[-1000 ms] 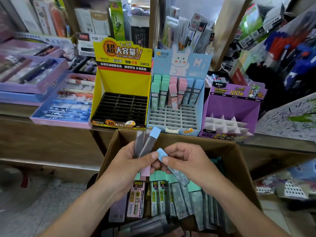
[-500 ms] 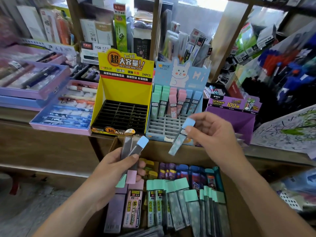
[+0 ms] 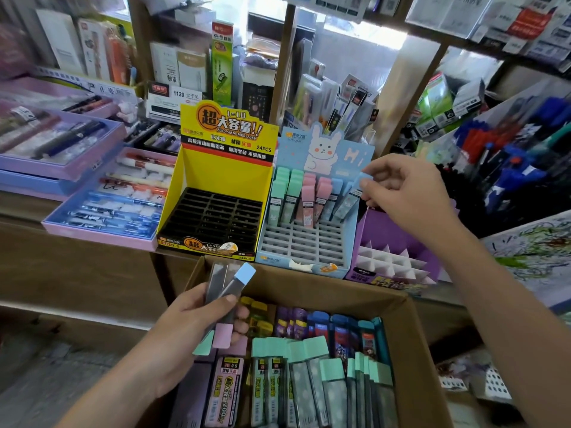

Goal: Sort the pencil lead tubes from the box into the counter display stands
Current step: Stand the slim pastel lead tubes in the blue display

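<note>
Pinching a blue-capped tube point(image 3: 348, 202) at the blue stand's point(image 3: 279, 253) two o'clock corner, the right hand point(image 3: 411, 193) may miss the slot and tip the neighbours point(image 3: 309, 197) (they lean); the left hand point(image 3: 191, 322) curls its fingers point(image 3: 239, 313) round spare tubes point(image 3: 230, 290).

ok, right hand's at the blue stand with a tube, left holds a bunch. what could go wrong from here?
1. The right hand pinches the blue-capped tube tilted at the right end of the back row in the blue stand; it may miss a slot or knock the standing tubes beside it.
2. The left hand grips a fanned bundle of tubes at the left rim of the box; one could slip and fall outside it.
</note>
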